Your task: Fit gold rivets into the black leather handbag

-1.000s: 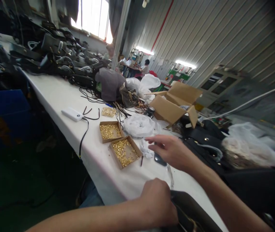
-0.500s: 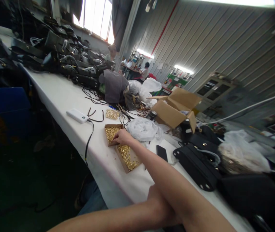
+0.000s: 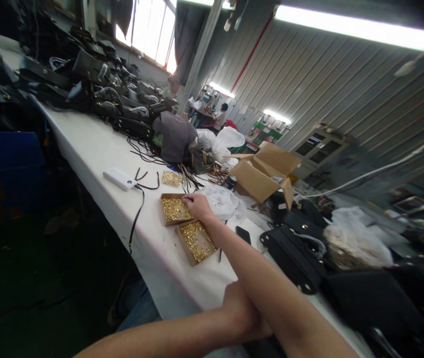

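Observation:
My right hand [image 3: 197, 205] reaches to the far right edge of a shallow cardboard box [image 3: 162, 213] filled with small gold metal pieces [image 3: 174, 209]. Its fingers are closed together; what they hold, if anything, is too small to make out. Against that box, nearer to me, stands a second cardboard box [image 3: 185, 247] with more gold pieces [image 3: 194, 238] spread over part of its floor. My left hand [image 3: 240, 308] lies low in the view, beneath my crossing right forearm, which hides its fingers.
A clear packet of gold pieces [image 3: 172, 178] lies beyond the boxes, near a white power bank [image 3: 120, 179] with a black cable. To the right are a plastic bag [image 3: 221, 199], a black phone [image 3: 243, 234], an open carton [image 3: 255, 179] and black handbags [image 3: 290, 253]. Two people sit farther back.
My right hand has moved from over the gold pieces in the far box to its right edge, uncovering more of both boxes. The camera view has shifted slightly.

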The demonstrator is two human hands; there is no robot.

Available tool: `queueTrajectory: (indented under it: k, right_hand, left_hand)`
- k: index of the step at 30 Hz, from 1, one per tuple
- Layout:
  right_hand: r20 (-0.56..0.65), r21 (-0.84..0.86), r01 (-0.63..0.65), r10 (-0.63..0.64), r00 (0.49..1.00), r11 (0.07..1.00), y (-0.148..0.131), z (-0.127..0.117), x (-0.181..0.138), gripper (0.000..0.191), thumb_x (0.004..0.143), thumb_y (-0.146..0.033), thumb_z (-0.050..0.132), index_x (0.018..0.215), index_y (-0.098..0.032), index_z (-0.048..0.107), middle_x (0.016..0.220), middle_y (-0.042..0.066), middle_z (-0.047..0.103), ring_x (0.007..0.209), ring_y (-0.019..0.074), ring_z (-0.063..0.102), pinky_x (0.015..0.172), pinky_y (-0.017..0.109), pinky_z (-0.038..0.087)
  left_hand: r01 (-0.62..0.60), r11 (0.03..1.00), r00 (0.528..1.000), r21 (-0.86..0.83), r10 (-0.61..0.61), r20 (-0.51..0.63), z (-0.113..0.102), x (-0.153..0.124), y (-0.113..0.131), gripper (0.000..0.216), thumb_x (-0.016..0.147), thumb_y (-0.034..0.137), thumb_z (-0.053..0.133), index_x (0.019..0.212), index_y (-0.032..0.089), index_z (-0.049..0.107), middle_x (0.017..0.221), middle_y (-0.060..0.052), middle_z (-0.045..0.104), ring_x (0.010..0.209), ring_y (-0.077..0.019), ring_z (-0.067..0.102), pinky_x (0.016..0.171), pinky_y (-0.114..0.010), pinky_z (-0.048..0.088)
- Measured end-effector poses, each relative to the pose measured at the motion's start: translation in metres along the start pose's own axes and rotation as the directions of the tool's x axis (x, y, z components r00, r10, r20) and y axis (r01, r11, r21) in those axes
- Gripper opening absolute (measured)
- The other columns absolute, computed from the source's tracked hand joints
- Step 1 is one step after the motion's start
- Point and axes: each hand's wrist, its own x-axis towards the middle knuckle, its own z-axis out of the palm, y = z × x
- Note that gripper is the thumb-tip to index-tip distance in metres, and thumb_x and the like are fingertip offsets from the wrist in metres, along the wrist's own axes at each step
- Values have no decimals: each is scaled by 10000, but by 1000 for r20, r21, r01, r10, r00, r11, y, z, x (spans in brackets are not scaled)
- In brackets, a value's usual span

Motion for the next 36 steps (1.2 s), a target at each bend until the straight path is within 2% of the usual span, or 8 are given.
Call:
queueTrajectory:
  k: [4, 7, 11, 14, 19, 24, 28, 36]
  right_hand:
    - [-6, 217, -46, 49, 999, 975, 1, -45, -40, 284, 929, -323, 753, 1129, -163, 876, 949, 82, 857, 848, 212, 770, 800, 321, 628]
    - [-33, 352, -92, 110, 993, 932, 6, -93, -96, 411, 910, -440, 795, 1211, -164, 844, 1001, 86, 854, 851, 200, 787, 745, 302, 645]
    - [-113, 544, -126, 222, 968, 829, 11, -152, -190, 368, 809, -438, 946, 1044, -171, 850, 915, 70, 837, 825, 206, 792, 696, 282, 631]
    - [-202, 554, -185, 346, 916, 812, 16, -175, -261, 343, 742, -404, 1017, 928, -171, 846, 854, 57, 822, 751, 179, 743, 663, 271, 604]
    - [-261, 573, -341, 561, 786, 745, 34, -168, -352, 343, 692, -377, 1053, 877, -191, 832, 805, 35, 806, 680, 168, 702, 622, 271, 569]
    - [-226, 590, -452, 674, 704, 669, 53, -141, -402, 232, 789, -369, 966, 914, -193, 880, 822, 63, 830, 734, 207, 749, 709, 317, 622]
    - [-163, 631, -448, 672, 722, 634, 63, -126, -417, 221, 845, -365, 898, 989, -198, 878, 900, 72, 852, 856, 250, 801, 829, 369, 659]
    - [-367, 106, -313, 329, 870, 944, 68, -119, -411, 136, 989, -181, 743, 1059, -260, 829, 1015, 31, 841, 946, 241, 795, 907, 371, 609]
  left_hand:
    - [59, 987, 998, 152, -56, -21, -3, 2, 8, 438, 754, 329, 775, 1168, 203, 843, 1169, -217, 816, 1102, -431, 763, 890, -484, 593]
    - [133, 975, 991, 181, -125, -53, 3, 5, 6, 330, 754, 279, 718, 979, 72, 843, 991, -276, 800, 839, -359, 750, 720, -426, 520]
    - [95, 980, 995, 173, -87, -51, 9, 10, -1, 242, 791, 229, 649, 860, 84, 830, 870, -203, 789, 688, -210, 610, 639, -351, 364]
    - [63, 986, 997, 157, -56, -52, 12, 14, -4, 196, 792, 218, 630, 741, 111, 786, 726, -125, 721, 623, -160, 476, 618, -346, 284]
    - [31, 992, 999, 119, -26, -43, 14, 17, -5, 198, 781, 227, 620, 599, 162, 662, 562, -17, 513, 580, -145, 389, 603, -341, 247]
    - [4, 996, 1000, 93, -4, -4, 14, 20, -5, 266, 771, 241, 602, 523, 192, 519, 517, 28, 353, 559, -136, 377, 582, -338, 217]
    - [-4, 995, 1000, 99, 2, 20, 12, 22, -1, 268, 748, 231, 594, 511, 197, 474, 512, 36, 316, 562, -128, 349, 581, -339, 196]
    - [25, 998, 996, 50, -29, 88, 11, 23, -3, 247, 785, 277, 554, 561, 177, 582, 526, 25, 405, 550, -123, 381, 546, -313, 182]
